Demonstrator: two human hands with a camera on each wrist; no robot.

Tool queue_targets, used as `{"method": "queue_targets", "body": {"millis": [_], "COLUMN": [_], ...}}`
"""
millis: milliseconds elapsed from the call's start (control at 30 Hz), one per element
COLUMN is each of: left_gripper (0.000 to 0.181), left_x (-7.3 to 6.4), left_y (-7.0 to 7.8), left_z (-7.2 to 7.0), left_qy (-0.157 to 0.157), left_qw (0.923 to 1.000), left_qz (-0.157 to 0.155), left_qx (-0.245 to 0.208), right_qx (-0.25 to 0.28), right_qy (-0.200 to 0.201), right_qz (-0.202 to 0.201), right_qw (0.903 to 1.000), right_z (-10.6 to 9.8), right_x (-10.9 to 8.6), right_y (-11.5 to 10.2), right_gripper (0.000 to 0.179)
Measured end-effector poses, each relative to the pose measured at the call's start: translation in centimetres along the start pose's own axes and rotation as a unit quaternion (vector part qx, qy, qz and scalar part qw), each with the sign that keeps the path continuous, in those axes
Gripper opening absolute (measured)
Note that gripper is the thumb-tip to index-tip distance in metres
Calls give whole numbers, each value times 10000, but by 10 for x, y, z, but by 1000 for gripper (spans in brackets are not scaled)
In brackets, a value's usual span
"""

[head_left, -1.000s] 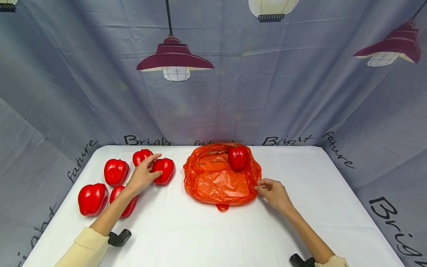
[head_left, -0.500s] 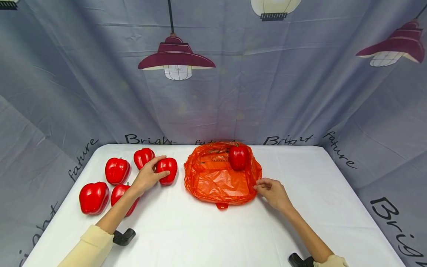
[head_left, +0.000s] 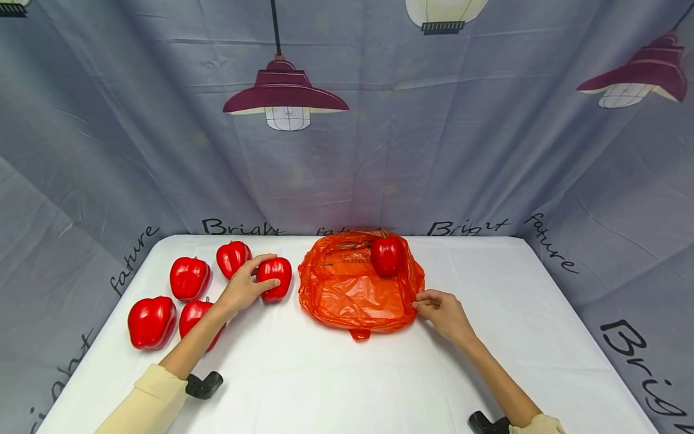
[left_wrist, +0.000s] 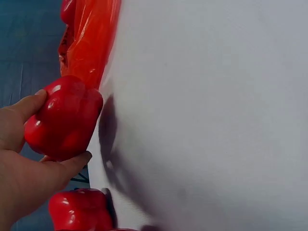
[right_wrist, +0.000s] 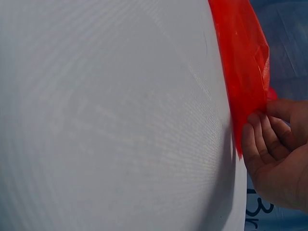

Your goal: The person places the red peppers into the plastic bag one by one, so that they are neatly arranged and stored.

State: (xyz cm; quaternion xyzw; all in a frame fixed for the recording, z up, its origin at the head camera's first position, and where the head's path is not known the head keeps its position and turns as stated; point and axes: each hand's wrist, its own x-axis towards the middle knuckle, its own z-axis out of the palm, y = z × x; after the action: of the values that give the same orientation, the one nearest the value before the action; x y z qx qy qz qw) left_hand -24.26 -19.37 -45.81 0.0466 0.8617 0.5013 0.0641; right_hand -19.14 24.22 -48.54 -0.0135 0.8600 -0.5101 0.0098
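My left hand (head_left: 242, 289) grips a glossy red bell pepper (head_left: 275, 279) between thumb and fingers, just left of the bag. In the left wrist view the held pepper (left_wrist: 67, 120) casts a shadow on the white cloth beside it. An orange plastic bag (head_left: 352, 301) lies spread with its mouth facing up, and one red bell pepper (head_left: 387, 257) rests inside at its back right. My right hand (head_left: 446, 314) pinches the bag's right rim; in the right wrist view thumb and forefinger meet at the edge of the bag (right_wrist: 245, 62).
Several more red bell peppers stand at the table's left: one at the back (head_left: 233, 258), one beside it (head_left: 190, 278), one at the front left (head_left: 152, 322), and one partly behind my left forearm (head_left: 194, 314). A grey printed curtain (head_left: 347, 169) hangs behind the white table (head_left: 336, 386).
My left hand has closed round the pepper and moved it a little to the right, toward the bag. The right hand and the bag have stayed in place.
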Motion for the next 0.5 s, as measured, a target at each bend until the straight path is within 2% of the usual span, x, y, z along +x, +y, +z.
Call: {"method": "queue_targets", "body": {"millis": [100,267,367,500], "left_gripper": [61,61,61,59], "left_x": [-1,5,11,21], "left_y": [4,22,32,46], "left_z": [-2,-6,-2,10], "left_qy": [60,125,39,-151], "left_qw": [9997,9963,9947,9921], "left_qz": [211,726,863,883], "left_qx": [-127,-432,-559,-874], "right_qx": [-26,-68,-51,-20], "right_qy": [-14,-8,-7,-7], "right_qz": [-43,-44,-47,-81], "right_qw": [10000,10000,10000,10000], "right_z": [0,0,0,-1], "right_x": [0,0,-1,-1], "right_y": [0,1,1,2], "right_gripper": [15,15,15,16]}}
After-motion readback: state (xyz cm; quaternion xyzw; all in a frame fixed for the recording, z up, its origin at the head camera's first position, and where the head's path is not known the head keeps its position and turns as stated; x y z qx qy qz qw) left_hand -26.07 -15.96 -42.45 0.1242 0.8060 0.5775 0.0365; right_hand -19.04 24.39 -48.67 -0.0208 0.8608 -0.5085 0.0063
